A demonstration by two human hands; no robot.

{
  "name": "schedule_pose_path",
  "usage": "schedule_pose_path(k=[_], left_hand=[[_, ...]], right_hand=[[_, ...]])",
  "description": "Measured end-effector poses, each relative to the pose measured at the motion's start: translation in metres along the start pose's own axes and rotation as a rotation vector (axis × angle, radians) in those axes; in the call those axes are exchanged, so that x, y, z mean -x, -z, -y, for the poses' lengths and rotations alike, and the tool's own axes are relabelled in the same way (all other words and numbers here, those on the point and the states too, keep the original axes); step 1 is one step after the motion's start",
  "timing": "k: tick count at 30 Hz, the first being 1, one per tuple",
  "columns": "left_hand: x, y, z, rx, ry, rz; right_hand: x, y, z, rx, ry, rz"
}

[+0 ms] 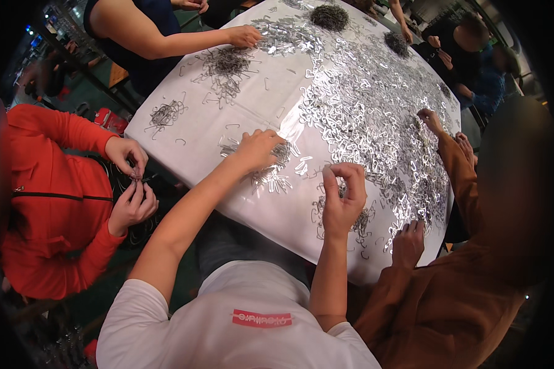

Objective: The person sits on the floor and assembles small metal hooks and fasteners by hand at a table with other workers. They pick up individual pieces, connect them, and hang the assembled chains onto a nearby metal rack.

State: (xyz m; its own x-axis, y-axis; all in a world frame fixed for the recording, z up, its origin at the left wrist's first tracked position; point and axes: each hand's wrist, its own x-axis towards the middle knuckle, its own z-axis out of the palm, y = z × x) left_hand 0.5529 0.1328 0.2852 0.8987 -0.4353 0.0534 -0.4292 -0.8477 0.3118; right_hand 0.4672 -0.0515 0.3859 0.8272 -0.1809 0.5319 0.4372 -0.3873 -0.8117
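Small bent metal hooks lie in heaps on a white-covered table (206,141). My left hand (257,151) rests palm down on a small pile of shiny hooks (273,179), its fingers stretched over them and hiding part of the pile. Raised above the table's near side, my right hand (344,200) has its thumb and curled forefinger brought together in a pinch. Whatever sits between those fingertips is too small to make out. Darker hooks (362,222) lie under and beside that hand.
A broad spread of hooks (363,117) covers the table's middle and right. Dark clumps (329,18) stand at the far side. On my left, a person in a red jacket (61,203) works with both hands; on my right, a brown sleeve (406,289) reaches in. Others work around the table.
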Motion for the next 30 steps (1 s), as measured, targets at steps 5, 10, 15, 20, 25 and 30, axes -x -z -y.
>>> schedule_pose_path(k=[5,10,15,20,25,30], left_hand=[[-0.011,0.005,0.009,0.311,0.143,-0.137],[-0.022,-0.029,-0.013,0.245,-0.023,-0.238],[-0.038,-0.066,-0.043,0.100,-0.094,-0.228],[-0.050,-0.083,-0.055,-0.158,-0.117,-0.258],[-0.041,-0.042,-0.041,0.468,0.220,-0.234],[-0.003,0.038,-0.022,1.164,0.329,-0.445]], right_hand=[[0.000,-0.003,0.004,0.010,0.001,-0.040],[-0.003,-0.001,0.006,0.023,-0.009,-0.077],[-0.009,0.002,0.004,0.024,-0.044,-0.111],[-0.013,-0.004,0.001,0.038,-0.035,-0.100],[-0.011,-0.011,0.006,0.027,-0.019,-0.060],[-0.007,-0.022,0.012,0.016,0.020,0.000]])
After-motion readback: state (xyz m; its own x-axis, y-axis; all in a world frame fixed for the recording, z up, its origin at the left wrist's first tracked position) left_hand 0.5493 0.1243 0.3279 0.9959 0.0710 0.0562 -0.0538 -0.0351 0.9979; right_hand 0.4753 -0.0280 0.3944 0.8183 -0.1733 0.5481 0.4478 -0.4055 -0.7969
